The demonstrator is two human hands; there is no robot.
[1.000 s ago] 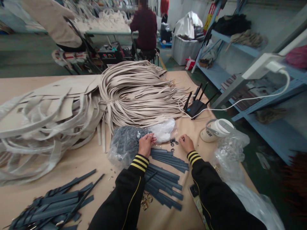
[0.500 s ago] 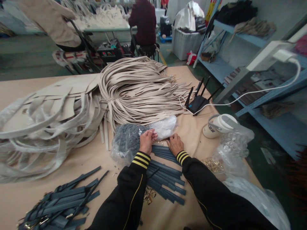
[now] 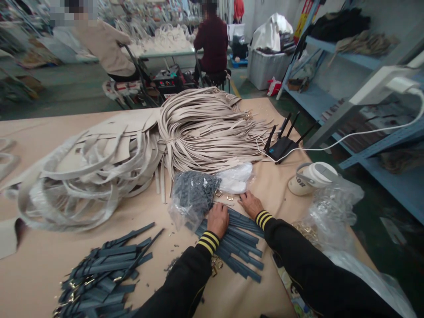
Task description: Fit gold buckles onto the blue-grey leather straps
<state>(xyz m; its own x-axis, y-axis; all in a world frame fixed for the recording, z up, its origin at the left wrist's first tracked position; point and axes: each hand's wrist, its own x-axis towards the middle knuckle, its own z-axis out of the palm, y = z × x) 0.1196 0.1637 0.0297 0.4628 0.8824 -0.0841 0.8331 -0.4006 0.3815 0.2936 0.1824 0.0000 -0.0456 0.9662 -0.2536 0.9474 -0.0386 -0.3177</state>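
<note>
My left hand (image 3: pixel 217 220) lies over a fan of dark blue straps (image 3: pixel 243 247), its fingers bent down and closed around strap ends. My right hand (image 3: pixel 251 204) rests on the table at the far end of the straps, fingers partly stretched and holding nothing I can see. Just beyond my hands are gold-coloured rectangular rings (image 3: pixel 229 198). A clear plastic bag of small dark grey pieces (image 3: pixel 194 194) touches the area by my left hand. Behind it lies a white bag (image 3: pixel 236 178). More gold buckles (image 3: pixel 217 265) sit under the straps' near side.
Dark straps with gold buckles (image 3: pixel 99 274) are heaped at front left. Beige straps (image 3: pixel 205 132) and wrapped handles (image 3: pixel 82 176) cover the back. A black router (image 3: pixel 281 148), a lidded tub (image 3: pixel 309 179) and plastic bags (image 3: pixel 334 207) stand right. Two people sit beyond the table.
My left hand has come down from above the plastic bag onto the dark straps. My right hand stays near their far end. The view has shifted, showing more on the left.
</note>
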